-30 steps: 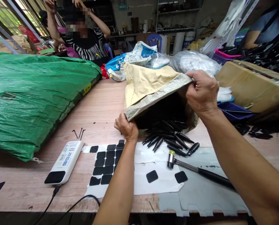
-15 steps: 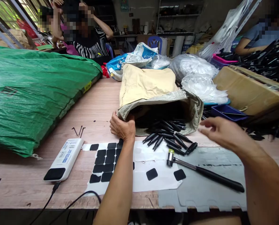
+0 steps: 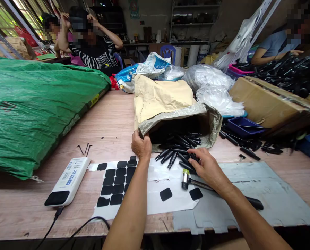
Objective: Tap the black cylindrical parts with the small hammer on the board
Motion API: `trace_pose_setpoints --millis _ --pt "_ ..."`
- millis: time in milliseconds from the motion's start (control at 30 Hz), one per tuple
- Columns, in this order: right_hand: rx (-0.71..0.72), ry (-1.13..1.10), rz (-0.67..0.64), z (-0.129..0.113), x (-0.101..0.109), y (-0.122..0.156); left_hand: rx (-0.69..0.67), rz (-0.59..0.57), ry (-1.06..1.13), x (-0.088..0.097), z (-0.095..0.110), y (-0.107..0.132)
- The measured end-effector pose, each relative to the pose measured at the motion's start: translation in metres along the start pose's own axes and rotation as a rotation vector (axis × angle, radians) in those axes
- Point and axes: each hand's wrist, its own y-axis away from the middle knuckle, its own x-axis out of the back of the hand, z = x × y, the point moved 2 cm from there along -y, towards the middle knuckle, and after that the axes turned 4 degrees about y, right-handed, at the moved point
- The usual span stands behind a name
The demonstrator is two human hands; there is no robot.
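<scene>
A beige woven sack [image 3: 165,93] lies on the table with its mouth facing me. My left hand [image 3: 141,146] is closed on the left edge of the sack's mouth. Black pen-shaped parts [image 3: 172,160] spill from the dark opening onto white sheet material. My right hand [image 3: 205,166] is at the right side of this pile, thumb and fingers curled around black parts there; their tips are partly hidden. Below that hand lies a hammer [image 3: 185,179] with a yellow-and-metal head, its handle passing under my right forearm.
Black square pads [image 3: 120,179] lie on a white backing sheet [image 3: 155,205], beside a grey mat [image 3: 269,194]. A white power bank [image 3: 68,180] with a cable and a green sack [image 3: 40,111] are at left. Rightward are a blue tray [image 3: 244,126] and a cardboard box [image 3: 269,100]. Co-workers sit beyond.
My right hand has moved left, from beside the sack's right edge to the black parts. My left hand keeps its hold on the sack. The view has shifted slightly.
</scene>
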Motion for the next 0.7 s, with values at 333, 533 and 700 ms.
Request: trace_pose_setpoints --millis 333,533,700 --pt "0.34 0.13 0.471 -0.086 0.096 -0.133 0.006 0.089 -0.214 -0.009 -0.011 0.015" --pt "0.218 0.151 0.298 -0.167 0.04 -0.314 0.04 0.095 -0.175 -0.009 -0.013 0.012" --pt "0.084 0.207 0.212 -0.156 -0.04 -0.371 0.041 0.096 -0.188 -0.012 -0.015 0.011"
